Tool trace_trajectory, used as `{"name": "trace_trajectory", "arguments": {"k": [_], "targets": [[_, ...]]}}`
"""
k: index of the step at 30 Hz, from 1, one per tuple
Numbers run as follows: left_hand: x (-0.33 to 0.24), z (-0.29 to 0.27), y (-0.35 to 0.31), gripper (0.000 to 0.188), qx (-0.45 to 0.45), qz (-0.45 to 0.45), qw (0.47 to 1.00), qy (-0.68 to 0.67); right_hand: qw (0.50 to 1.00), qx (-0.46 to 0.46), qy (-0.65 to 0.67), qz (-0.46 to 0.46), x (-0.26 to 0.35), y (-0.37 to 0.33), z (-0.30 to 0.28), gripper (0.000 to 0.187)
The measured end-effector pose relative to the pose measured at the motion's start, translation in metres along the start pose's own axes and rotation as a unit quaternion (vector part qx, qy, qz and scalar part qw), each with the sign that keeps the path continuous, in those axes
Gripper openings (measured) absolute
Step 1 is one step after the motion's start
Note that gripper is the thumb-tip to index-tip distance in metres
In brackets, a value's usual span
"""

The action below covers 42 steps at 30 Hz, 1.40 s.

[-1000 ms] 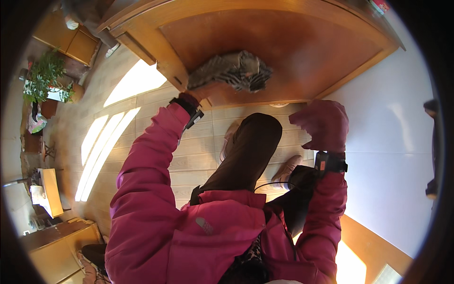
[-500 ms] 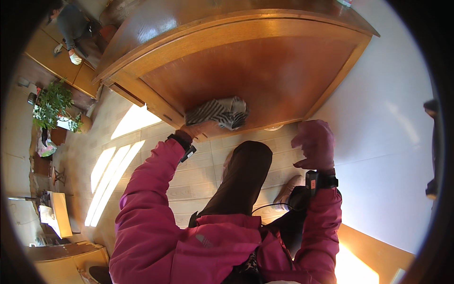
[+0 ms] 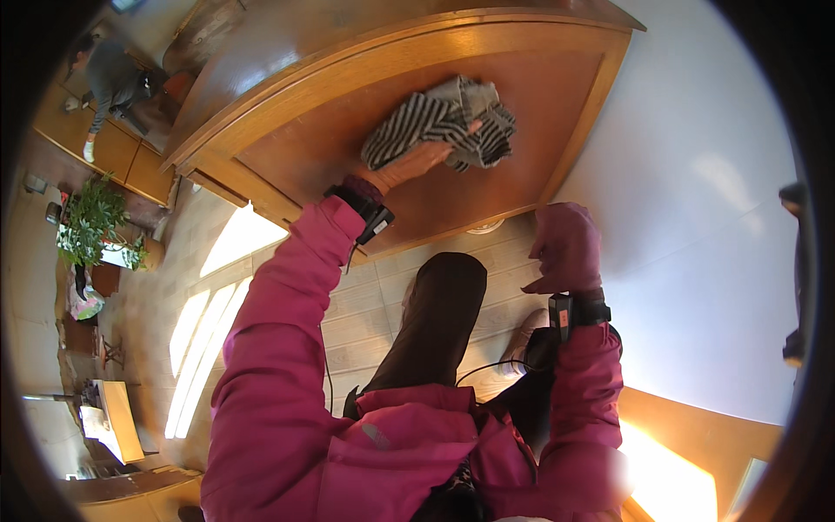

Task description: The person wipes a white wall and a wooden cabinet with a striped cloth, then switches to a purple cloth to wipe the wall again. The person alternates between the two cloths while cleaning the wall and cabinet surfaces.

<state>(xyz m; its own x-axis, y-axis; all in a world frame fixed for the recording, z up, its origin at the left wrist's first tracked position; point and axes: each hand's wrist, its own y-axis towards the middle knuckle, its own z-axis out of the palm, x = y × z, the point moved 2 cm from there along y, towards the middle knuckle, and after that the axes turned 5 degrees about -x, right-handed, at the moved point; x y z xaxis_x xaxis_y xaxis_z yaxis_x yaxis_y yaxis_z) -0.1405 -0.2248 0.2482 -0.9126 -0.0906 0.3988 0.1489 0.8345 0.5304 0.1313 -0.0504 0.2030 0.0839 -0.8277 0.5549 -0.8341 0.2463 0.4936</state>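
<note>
My left hand (image 3: 419,163) presses a crumpled grey-and-black striped cloth (image 3: 461,122) against the reddish-brown panel of a wooden cabinet (image 3: 322,161). Its fingers are partly hidden in the folds. A dark strap with a small black device circles the left wrist. My right hand (image 3: 565,248), pink-coloured and perhaps gloved, hangs near the cabinet's lower right corner, beside the white wall. Its fingers are loosely bent with the thumb apart, and nothing shows between them. A similar device (image 3: 564,317) is strapped to the right wrist.
My bent knee (image 3: 448,287) stands in front of the cabinet above the tiled floor (image 3: 357,304). A white wall (image 3: 696,217) borders it on the right. A potted plant (image 3: 91,222) is at the left. Another person (image 3: 113,78) works by furniture at the far left.
My left hand has carried the striped cloth up and right, from the panel's lower edge to its middle. My right hand has barely shifted. The other person's arm has moved.
</note>
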Motion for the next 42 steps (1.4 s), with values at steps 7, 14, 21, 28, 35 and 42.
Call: {"name": "trace_trajectory", "arguments": {"k": [7,14,21,28,35,42], "targets": [[-0.034,0.158,-0.173,0.060,0.142,0.114,0.982,0.053,0.989,0.026,0.131,0.060,-0.012,0.001,-0.003,0.044],[-0.045,0.233,-0.306,0.061,0.057,0.382,0.682,0.621,0.988,-0.005,0.096,0.117,-0.009,-0.008,-0.003,0.042],[-0.017,0.140,-0.232,0.057,0.191,0.253,0.911,0.264,0.973,-0.012,0.208,0.095,-0.014,-0.012,0.002,0.043],[0.032,0.079,-0.039,0.063,0.121,-0.002,0.990,-0.066,0.991,-0.012,0.105,0.080,-0.016,-0.011,-0.016,0.044],[0.005,0.118,0.071,0.049,-0.033,0.161,0.952,0.260,0.987,0.016,-0.129,0.098,-0.046,-0.025,-0.018,0.052],[-0.047,0.186,0.026,0.051,0.095,0.282,0.887,0.354,0.977,0.091,0.010,0.194,-0.065,-0.028,-0.008,0.048]]}}
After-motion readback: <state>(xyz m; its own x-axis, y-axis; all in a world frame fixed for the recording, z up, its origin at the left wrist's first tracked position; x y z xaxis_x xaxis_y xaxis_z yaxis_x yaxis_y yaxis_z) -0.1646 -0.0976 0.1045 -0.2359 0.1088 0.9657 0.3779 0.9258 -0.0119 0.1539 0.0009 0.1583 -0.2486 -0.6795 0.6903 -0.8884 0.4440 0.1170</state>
